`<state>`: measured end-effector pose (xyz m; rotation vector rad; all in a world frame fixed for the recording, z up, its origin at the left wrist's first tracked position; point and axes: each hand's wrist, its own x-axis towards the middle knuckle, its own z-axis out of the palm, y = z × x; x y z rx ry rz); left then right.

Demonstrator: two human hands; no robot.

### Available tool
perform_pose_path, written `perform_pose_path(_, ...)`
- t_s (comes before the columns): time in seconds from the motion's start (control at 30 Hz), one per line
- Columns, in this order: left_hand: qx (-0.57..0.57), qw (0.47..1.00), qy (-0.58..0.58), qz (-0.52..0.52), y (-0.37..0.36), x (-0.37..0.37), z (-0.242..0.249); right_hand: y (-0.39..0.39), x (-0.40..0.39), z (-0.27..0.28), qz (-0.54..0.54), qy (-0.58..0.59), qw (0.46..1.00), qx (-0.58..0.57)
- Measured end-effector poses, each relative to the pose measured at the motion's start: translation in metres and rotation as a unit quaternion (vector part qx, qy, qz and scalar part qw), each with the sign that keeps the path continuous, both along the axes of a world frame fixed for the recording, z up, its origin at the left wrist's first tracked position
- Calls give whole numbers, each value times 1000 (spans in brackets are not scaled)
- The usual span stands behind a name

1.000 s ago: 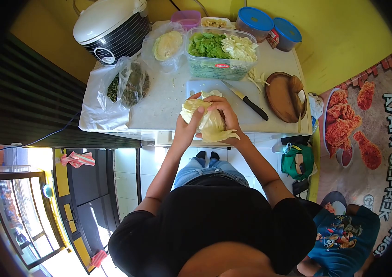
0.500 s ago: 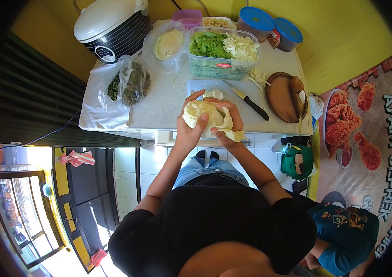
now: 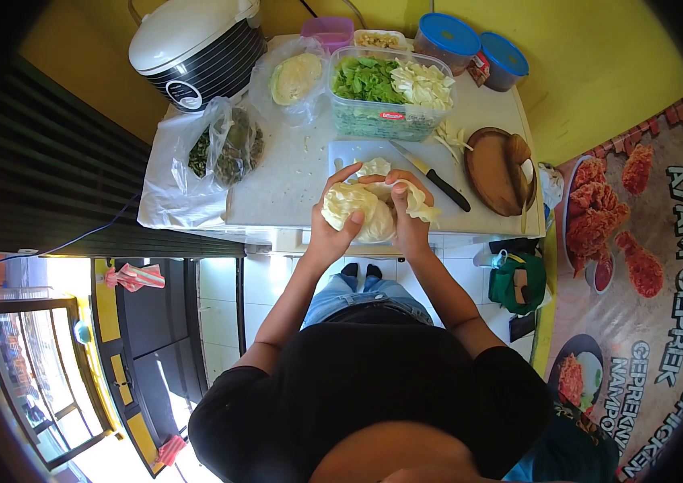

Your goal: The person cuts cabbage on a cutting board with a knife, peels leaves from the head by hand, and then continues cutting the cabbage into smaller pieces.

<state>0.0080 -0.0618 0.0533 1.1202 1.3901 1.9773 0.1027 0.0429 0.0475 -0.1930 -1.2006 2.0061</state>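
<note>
A pale cabbage head (image 3: 374, 219) is held above the front edge of the table. My left hand (image 3: 333, 229) wraps round its left side, thumb on the front. My right hand (image 3: 412, 216) grips a loosened cabbage leaf (image 3: 419, 201) at the right side of the head. Just beyond my hands, a piece of leaf (image 3: 374, 167) lies on a white cutting board (image 3: 343, 150). A knife with a black handle (image 3: 448, 190) rests across the board's right part, blade towards the back left.
Behind the board stands a clear tub (image 3: 390, 121) of green leaves and shredded cabbage. Bagged cabbage (image 3: 296, 79), bagged greens (image 3: 233, 149) and a rice cooker (image 3: 197, 52) are at left; a wooden mortar (image 3: 490, 173) and blue-lidded containers (image 3: 448, 34) at right. Another person (image 3: 571, 451) is at lower right.
My right hand has turned and risen slightly, pulling the leaf away from the head's right side. The other person has moved down, largely out of view.
</note>
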Motion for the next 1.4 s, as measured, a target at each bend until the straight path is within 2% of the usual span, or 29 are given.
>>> perform_pose_path(0.17, -12, 1000, 8, -13, -3, -2, -6, 3, -2, 2, 22, -31, 998, -41)
perform_pose_path(0.33, -29, 999, 25, -16, -4, -5, -7, 3, -3, 8, 53, -65, 974, -211)
perform_pose_path(0.47, -15, 1000, 13, -7, -2, -8, -12, 8, -5, 0, 66, -64, 982, -167)
perform_pose_path(0.5, 3, 1000, -1, 5, -2, -8, -13, 10, -7, -4, 30, -87, 996, -13)
perform_pose_path(0.53, 3, 1000, -2, 4, -4, -8, -12, 11, -8, -7, -6, -108, 984, 140)
perform_pose_path(0.6, -89, 995, -16, -48, -8, -8, 4, 9, -9, 0, -28, -102, 982, 159)
perform_pose_path(0.7, -90, 992, -81, -31, -1, -7, 3, 10, -8, -7, -9, -140, 979, 147)
perform_pose_path(0.77, -46, 994, -104, 9, 9, 2, 0, 10, -9, -13, -118, -62, 964, 229)
perform_pose_path(0.8, -2, 991, -125, 45, 13, 8, 1, 15, -11, -16, -117, -62, 964, 229)
perform_pose_path(0.87, 7, 987, -150, 55, 17, 13, -1, 25, -15, -21, -145, 16, 912, 384)
perform_pose_path(0.93, 1, 993, -46, 109, 21, 13, -17, 22, -15, -25, -141, 23, 918, 370)
perform_pose_path(1.0, 21, 991, -46, 125, 22, 17, -18, 11, -11, -18, -125, -14, 967, 221)
perform_pose_path(1.17, -13, 985, -11, 170, 18, 23, -10, 0, -7, -11, -129, -33, 982, 136)
perform_pose_path(1.23, -26, 984, -10, 174, 18, 23, -5, -4, -7, -12, -131, -76, 988, 24)
perform_pose_path(1.27, -39, 983, -8, 179, 18, 23, -4, -6, -7, -12, -131, -76, 988, 24)
perform_pose_path(1.37, 21, 986, 3, 165, 15, 20, -15, 0, -8, -12, -160, -90, 982, -40)
perform_pose_path(1.4, 21, 986, 3, 165, 13, 22, -14, 11, -8, -11, -150, -120, 967, -170)
